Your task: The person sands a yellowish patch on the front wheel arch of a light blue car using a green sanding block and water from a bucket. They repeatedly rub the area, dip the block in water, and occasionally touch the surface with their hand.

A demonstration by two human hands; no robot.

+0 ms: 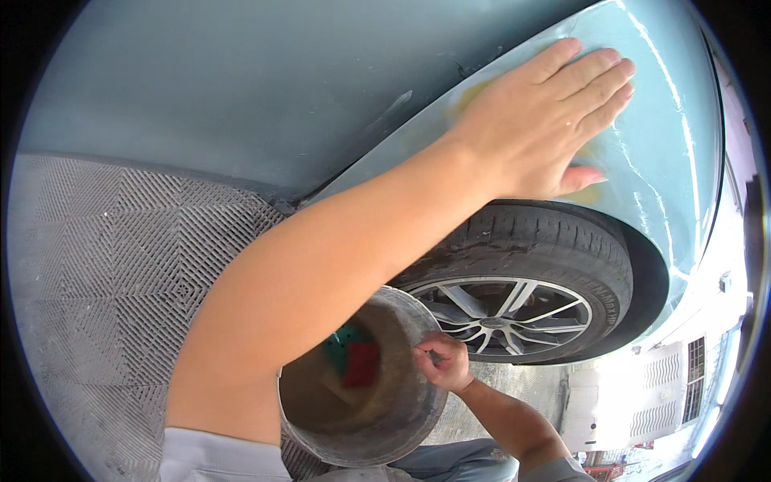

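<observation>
My left hand (554, 112) lies flat on a light-blue car fender (658, 153), fingers stretched toward the upper right and thumb apart. Yellowish sanded patches show on the paint around it; whatever is under the palm is hidden. My right hand (446, 361) is closed on the rim of a grey bucket (418, 418), which stands by my legs, partly covered by my left forearm. Inside the bucket are a red rectangular piece (361, 364) and a green piece with holes (341, 341), in what looks like murky water.
Below the fender is a wheel with a black tire (554, 241) and silver spokes. A grey-blue car door (217, 88) fills the upper left. The floor has grey ribbed tiles (120, 249). A white cabinet-like unit with vents (634, 394) stands at the lower right.
</observation>
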